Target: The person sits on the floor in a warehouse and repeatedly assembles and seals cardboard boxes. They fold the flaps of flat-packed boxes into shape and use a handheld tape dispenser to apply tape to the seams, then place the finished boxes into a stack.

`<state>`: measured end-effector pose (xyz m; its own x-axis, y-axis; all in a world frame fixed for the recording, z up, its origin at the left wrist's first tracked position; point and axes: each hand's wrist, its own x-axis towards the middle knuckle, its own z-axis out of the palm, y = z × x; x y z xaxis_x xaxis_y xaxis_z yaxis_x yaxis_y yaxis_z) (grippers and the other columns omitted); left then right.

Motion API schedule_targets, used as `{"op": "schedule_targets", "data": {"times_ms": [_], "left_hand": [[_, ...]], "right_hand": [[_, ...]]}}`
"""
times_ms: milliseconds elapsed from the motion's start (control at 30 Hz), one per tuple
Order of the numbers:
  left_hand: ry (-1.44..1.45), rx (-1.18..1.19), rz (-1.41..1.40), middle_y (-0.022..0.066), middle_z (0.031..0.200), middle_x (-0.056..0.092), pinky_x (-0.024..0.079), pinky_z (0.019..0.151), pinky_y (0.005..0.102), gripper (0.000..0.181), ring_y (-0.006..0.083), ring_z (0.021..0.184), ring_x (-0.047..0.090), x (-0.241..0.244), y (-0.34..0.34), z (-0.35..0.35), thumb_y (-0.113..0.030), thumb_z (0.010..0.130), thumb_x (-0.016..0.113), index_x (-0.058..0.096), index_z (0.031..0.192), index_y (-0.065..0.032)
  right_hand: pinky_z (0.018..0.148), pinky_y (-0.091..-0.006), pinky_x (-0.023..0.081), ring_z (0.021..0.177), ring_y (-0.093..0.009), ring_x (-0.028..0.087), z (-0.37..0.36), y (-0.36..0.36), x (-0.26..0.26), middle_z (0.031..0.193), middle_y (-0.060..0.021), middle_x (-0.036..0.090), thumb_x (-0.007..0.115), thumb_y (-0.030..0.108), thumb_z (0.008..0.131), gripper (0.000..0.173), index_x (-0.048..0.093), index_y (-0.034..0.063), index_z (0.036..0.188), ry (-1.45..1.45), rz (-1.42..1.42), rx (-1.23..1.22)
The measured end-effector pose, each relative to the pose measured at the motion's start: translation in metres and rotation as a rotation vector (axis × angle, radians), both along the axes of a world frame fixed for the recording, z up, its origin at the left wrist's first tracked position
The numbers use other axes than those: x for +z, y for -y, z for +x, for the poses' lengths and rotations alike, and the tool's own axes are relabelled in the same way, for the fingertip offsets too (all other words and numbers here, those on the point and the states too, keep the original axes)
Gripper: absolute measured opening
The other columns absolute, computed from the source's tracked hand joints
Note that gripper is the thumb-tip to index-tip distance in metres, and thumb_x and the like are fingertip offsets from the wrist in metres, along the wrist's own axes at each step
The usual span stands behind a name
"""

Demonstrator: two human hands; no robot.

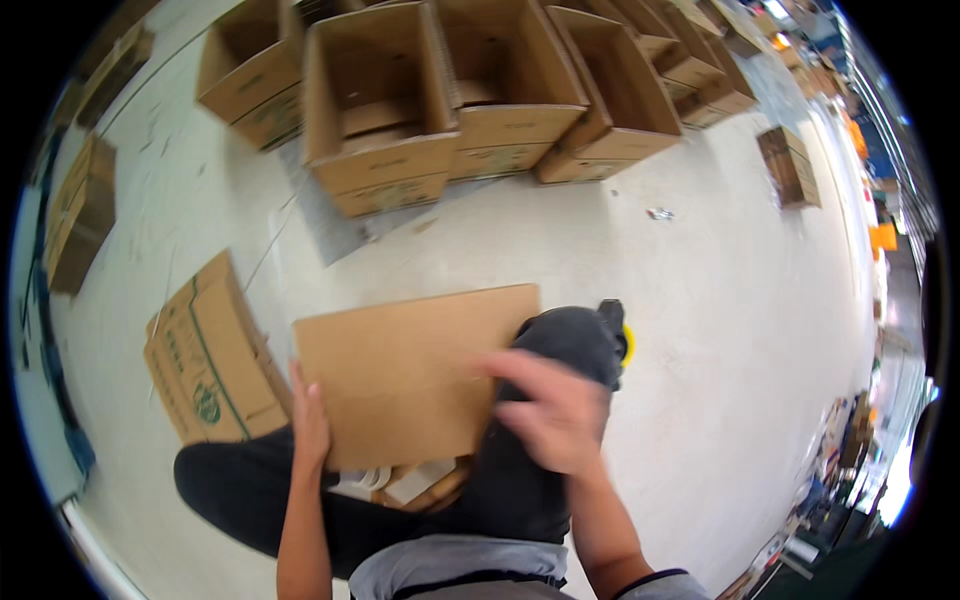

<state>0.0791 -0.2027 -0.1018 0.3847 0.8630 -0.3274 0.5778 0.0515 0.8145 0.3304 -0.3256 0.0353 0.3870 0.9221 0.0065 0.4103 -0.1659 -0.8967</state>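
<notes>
A plain brown cardboard panel (pixel 409 375) lies between my legs, possibly the face of a carton; its sides are hidden. My left hand (pixel 309 424) holds its left edge, thumb on the upper face and fingers along the side. Motion blurs my right hand (pixel 551 416), raised over the panel's right edge and my right thigh. Its index finger and thumb are apart, and nothing shows in it. Below the panel's near edge, brown and white pieces (pixel 424 480) are partly visible between my thighs.
A flattened printed carton (pixel 214 360) lies at the left. Several open cardboard boxes (pixel 382 154) stand ahead, some on a grey sheet (pixel 330 225). A black and yellow object (pixel 627 345) is partly hidden behind my right knee. One box (pixel 789 166) stands far right, another (pixel 82 214) far left.
</notes>
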Motion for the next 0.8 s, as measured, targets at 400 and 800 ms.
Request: {"op": "schedule_targets", "data": {"times_ms": [400, 800], "left_hand": [[-0.285, -0.13, 0.017, 0.0165, 0.128, 0.02, 0.015, 0.095, 0.03, 0.053, 0.0246, 0.118, 0.02, 0.029, -0.002, 0.016, -0.035, 0.086, 0.024, 0.015, 0.124, 0.0012], [0.452, -0.119, -0.292, 0.0174, 0.123, 0.029, 0.021, 0.094, 0.0334, 0.052, 0.0257, 0.114, 0.029, 0.13, 0.022, 0.096, -0.034, 0.085, 0.027, 0.024, 0.121, 0.0038]], "right_hand": [[0.09, -0.0471, 0.021, 0.099, -0.029, 0.043, 0.128, 0.168, -0.353, 0.101, -0.0189, 0.047, 0.063, 0.035, 0.06, 0.065, 0.035, -0.0038, 0.104, 0.294, -1.094, -1.08], [0.055, -0.0244, 0.043, 0.061, -0.014, 0.053, 0.13, 0.166, -0.004, 0.074, -0.0089, 0.056, 0.061, 0.044, 0.063, 0.057, 0.052, -0.0084, 0.083, -0.362, 0.306, -0.697]]}}
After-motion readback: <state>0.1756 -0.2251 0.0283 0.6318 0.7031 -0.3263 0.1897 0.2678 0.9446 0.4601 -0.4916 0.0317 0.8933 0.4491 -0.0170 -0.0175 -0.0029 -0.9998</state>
